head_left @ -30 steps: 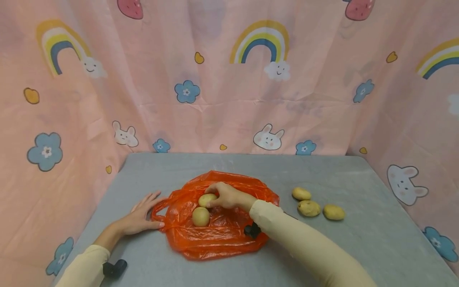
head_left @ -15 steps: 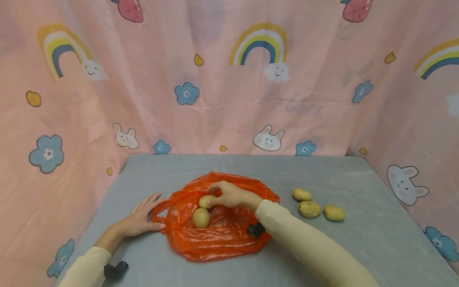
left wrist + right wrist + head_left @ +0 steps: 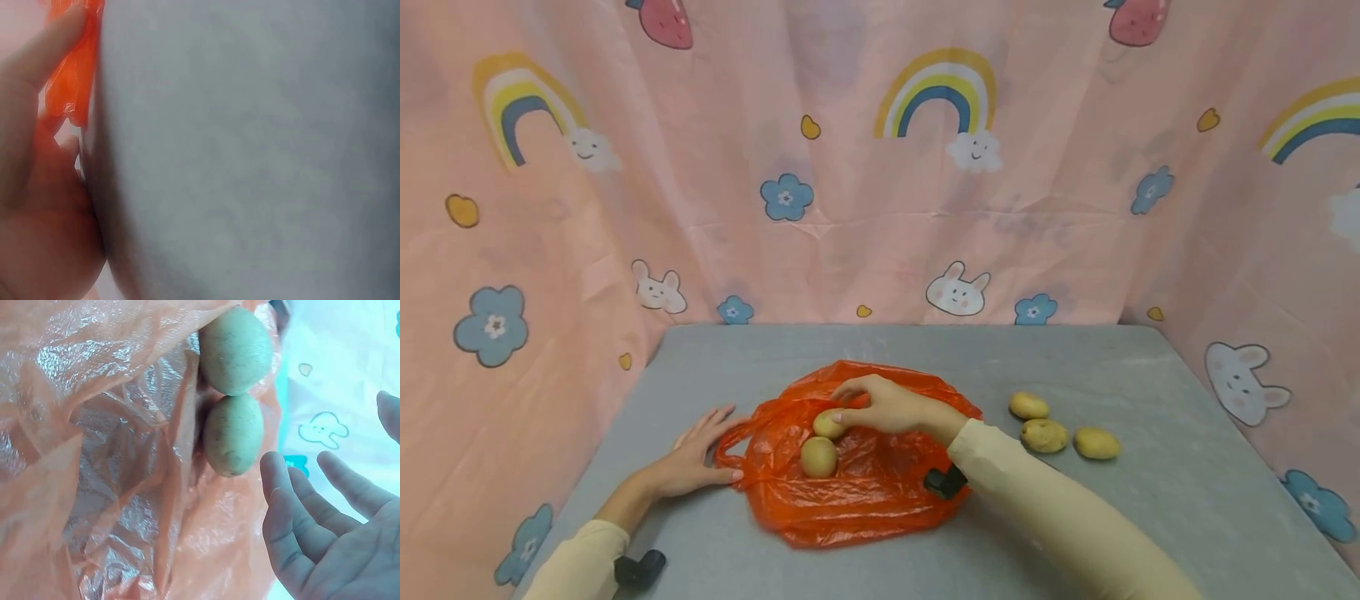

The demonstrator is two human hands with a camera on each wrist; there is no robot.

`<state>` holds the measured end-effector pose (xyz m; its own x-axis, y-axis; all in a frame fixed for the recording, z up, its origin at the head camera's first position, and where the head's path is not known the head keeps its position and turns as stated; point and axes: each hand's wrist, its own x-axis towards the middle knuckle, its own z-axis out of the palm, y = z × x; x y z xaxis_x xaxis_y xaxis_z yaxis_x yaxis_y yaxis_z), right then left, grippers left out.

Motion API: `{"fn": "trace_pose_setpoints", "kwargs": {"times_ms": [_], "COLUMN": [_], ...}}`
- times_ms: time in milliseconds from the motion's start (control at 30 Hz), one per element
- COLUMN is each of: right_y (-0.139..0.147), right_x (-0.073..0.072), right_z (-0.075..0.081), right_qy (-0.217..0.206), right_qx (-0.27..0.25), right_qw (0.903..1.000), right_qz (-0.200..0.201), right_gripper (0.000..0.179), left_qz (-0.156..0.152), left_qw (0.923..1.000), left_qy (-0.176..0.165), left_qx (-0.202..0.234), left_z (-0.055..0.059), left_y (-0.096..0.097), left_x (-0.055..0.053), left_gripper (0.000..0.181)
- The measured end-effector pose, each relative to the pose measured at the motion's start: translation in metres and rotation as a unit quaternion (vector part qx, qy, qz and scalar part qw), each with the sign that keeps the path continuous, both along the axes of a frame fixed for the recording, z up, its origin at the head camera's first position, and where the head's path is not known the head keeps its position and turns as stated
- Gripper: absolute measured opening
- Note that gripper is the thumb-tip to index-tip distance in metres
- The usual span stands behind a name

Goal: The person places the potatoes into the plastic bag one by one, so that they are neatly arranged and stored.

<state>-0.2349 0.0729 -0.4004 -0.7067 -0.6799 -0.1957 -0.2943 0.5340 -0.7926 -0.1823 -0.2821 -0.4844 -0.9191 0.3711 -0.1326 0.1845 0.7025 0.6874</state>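
Now the right hand (image 3: 891, 406) hovers with its grip apart, fingers loose over two pale yellow-green potatoes (image 3: 232, 434) lying touching inside the crinkled orange plastic bag (image 3: 857, 487); the left hand (image 3: 688, 458), fingers spread, presses the bag's edge onto the grey desk (image 3: 1150, 500).

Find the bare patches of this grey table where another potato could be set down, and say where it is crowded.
Free: the table behind the orange bag, and the near right corner. Crowded: the middle, with bag, two potatoes and both hands, left hand and right hand; also the three loose potatoes.
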Motion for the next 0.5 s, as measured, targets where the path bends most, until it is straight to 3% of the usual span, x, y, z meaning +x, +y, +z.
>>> {"fn": "trace_pose_setpoints", "kwargs": {"times_ms": [300, 500], "right_y": [0.018, 0.036], "right_x": [0.008, 0.012], "right_z": [0.014, 0.022], "right_qy": [0.005, 0.042], "right_qx": [-0.030, -0.051], "right_qw": [0.9995, 0.9974], "right_qz": [-0.004, -0.026], "right_gripper": [0.047, 0.043], "left_qz": [0.002, 0.006], "left_qw": [1.0000, 0.9999], "left_qy": [0.002, -0.008], "left_qx": [-0.008, -0.013], "left_z": [-0.003, -0.001], "left_y": [0.000, -0.001], "left_x": [0.001, 0.001], "left_gripper": [0.083, 0.083]}}
